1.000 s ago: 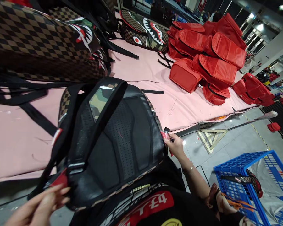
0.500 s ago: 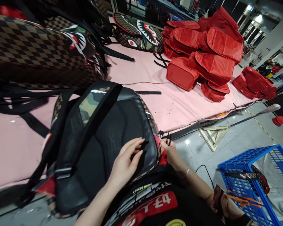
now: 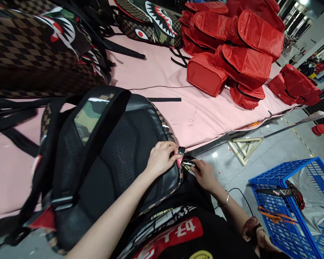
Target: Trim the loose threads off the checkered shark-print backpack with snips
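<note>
A black backpack (image 3: 148, 133) with checkered edging lies back side up at the table's front edge. Its shoulder strap (image 3: 97, 129) carries a camouflage patch. My left hand (image 3: 161, 158) rests on the right corner and pinches a red tab (image 3: 179, 155) with a black strap end on it. Just to the right, my right hand (image 3: 205, 174) holds small thread snips (image 3: 188, 163), blades pointing at the tab. Whether the blades touch it I cannot tell. Another red tab (image 3: 44, 218) shows at the lower left corner.
Red bags (image 3: 243, 64) are piled on the pink-covered table (image 3: 213, 118). Checkered shark-face bags (image 3: 24, 46) stand at the back left. To the right on the floor are a blue crate (image 3: 261, 190) and a wooden triangular stand (image 3: 244, 149).
My left hand, open above the backpack before, has moved right and closed on the red tab. My right hand has let go of the tab and turned the snips toward it. The view has shifted slightly.
</note>
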Demonstrator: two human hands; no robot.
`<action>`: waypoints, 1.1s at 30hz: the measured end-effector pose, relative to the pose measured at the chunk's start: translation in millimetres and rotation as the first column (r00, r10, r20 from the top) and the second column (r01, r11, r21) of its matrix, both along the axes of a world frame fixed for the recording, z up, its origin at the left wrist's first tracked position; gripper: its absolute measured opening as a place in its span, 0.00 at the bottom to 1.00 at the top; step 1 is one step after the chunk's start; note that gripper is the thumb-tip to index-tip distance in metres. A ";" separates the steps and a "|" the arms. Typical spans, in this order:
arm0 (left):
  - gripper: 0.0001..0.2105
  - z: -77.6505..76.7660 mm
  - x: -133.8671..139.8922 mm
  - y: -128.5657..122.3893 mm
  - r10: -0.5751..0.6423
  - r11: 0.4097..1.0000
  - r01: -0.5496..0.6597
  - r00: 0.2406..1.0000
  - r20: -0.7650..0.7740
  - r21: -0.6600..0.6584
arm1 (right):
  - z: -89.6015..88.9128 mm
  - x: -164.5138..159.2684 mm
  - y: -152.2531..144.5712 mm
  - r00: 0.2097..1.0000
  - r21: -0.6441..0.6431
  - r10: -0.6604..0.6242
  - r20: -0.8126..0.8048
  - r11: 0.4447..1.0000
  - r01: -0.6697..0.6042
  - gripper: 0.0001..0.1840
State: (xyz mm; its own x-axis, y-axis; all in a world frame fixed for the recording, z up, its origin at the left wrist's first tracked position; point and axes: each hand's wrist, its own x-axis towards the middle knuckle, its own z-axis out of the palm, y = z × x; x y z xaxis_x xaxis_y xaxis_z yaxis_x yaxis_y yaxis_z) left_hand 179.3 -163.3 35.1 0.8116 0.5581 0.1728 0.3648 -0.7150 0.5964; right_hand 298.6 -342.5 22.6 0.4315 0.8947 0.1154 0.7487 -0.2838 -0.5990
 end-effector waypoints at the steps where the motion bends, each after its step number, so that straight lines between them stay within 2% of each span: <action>1: 0.07 0.5 0.9 -0.5 0.015 1.000 -0.015 1.000 -0.008 -0.009 | 4.7 0.7 -0.7 0.996 -0.057 0.038 0.080 0.998 -0.033 0.15; 5: 0.08 -0.2 3.4 -1.6 0.042 0.998 -0.043 0.999 -0.021 -0.043 | 20.0 2.3 3.9 0.942 -0.205 0.120 0.315 0.977 -0.056 0.16; 9: 0.09 -0.6 4.0 -1.7 0.041 0.997 -0.041 0.999 -0.003 -0.061 | 30.2 3.6 9.5 0.894 -0.283 0.201 0.401 0.955 -0.088 0.15; 14: 0.09 -0.7 4.3 -2.1 0.045 0.997 -0.044 0.999 0.002 -0.070 | 38.8 2.4 11.4 0.866 -0.337 0.260 0.427 0.934 -0.115 0.16; 22: 0.08 -5.2 4.5 -0.5 0.036 0.997 -0.034 0.999 0.030 -0.063 | 47.6 1.7 12.9 0.855 -0.370 0.283 0.435 0.922 -0.117 0.14; 28: 0.09 -4.7 4.7 -0.9 0.040 0.996 -0.038 0.999 0.027 -0.077 | 51.1 5.1 15.1 0.821 -0.389 0.338 0.460 0.908 -0.156 0.13; 33: 0.09 -4.5 5.1 -0.7 0.042 0.995 -0.038 0.998 0.042 -0.096 | 51.9 5.8 15.3 0.826 -0.400 0.347 0.444 0.902 -0.163 0.13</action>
